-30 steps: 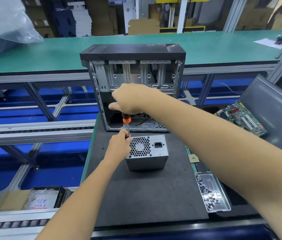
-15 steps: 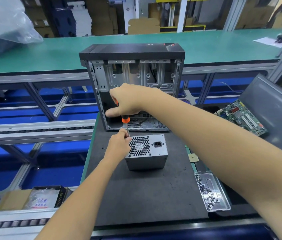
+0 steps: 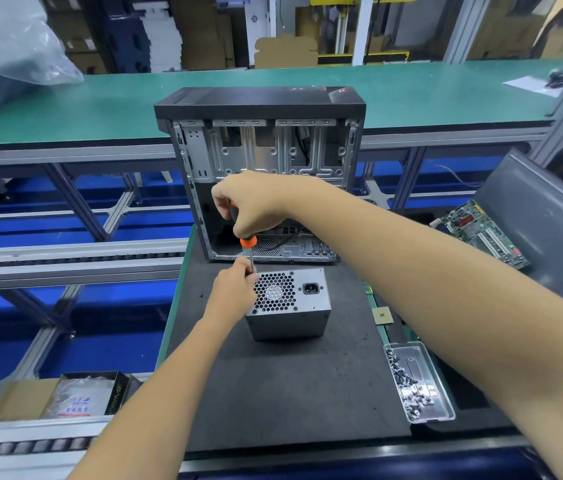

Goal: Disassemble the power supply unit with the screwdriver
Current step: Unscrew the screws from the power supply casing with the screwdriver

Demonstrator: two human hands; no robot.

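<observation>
A grey metal power supply unit (image 3: 290, 306) stands on the dark mat (image 3: 290, 393), its honeycomb fan grille and power socket facing up. My right hand (image 3: 252, 202) grips the black and orange handle of a screwdriver (image 3: 248, 242), held upright with its shaft pointing down at the unit's top left corner. My left hand (image 3: 235, 289) pinches the lower shaft there and covers the tip and the corner of the unit.
An opened black computer case (image 3: 259, 109) stands upright just behind the unit. A clear tray of screws (image 3: 418, 382) lies at the mat's right edge, a small chip (image 3: 382, 315) beside it. A green circuit board (image 3: 481, 232) leans against a grey panel (image 3: 543, 216) at right. Conveyor rails run left.
My right hand has turned on the screwdriver handle, its fingers shifting round it. My left hand and the power supply unit have stayed in place.
</observation>
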